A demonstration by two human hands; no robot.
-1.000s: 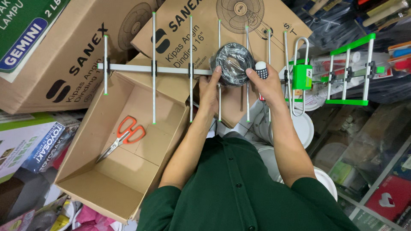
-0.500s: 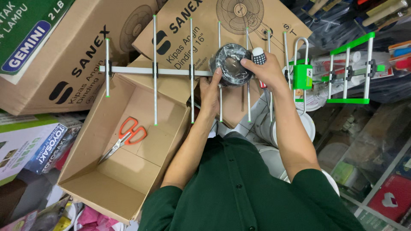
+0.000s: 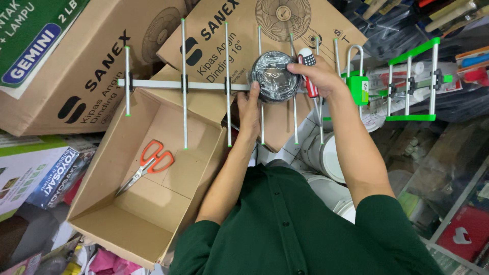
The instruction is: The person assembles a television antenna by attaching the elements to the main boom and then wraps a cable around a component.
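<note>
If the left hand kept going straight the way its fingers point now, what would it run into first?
The left hand points up the picture and already touches the black wrapped coil held against the antenna boom. Beyond these, probably the closed cardboard box, though depth is unclear.

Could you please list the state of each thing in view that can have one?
Left hand: gripping the coil from below.
Right hand: holding a screwdriver, fingers on the coil.
Black cable coil: wound up, wrapped in clear film, held against the antenna.
Antenna: assembled, lying across the boxes.
Cardboard box: open.
Scissors: closed, lying inside the box.
</note>
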